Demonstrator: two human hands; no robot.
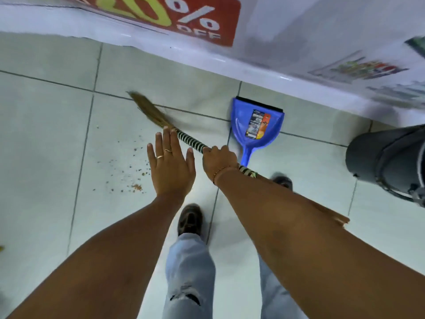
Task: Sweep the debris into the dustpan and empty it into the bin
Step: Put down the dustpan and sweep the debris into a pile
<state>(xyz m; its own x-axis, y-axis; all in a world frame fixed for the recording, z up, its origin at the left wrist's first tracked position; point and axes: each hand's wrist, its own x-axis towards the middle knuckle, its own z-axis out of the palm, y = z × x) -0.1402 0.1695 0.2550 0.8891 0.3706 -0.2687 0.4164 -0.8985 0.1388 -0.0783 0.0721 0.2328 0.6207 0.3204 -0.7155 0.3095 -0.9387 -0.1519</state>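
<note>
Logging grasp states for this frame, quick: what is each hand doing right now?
Left hand: open, fingers spread flat, holding nothing.
Right hand: closed in a grip on the broom, around its striped handle.

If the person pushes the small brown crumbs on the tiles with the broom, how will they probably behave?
The crumbs look tiny, dry and loose, so they would probably scatter rather than move as one heap. The tile floor looks smooth and glossy, so they should slide easily, though some may catch in the grout lines. The broom bristles look soft and likely bend, letting fine bits slip under.
</note>
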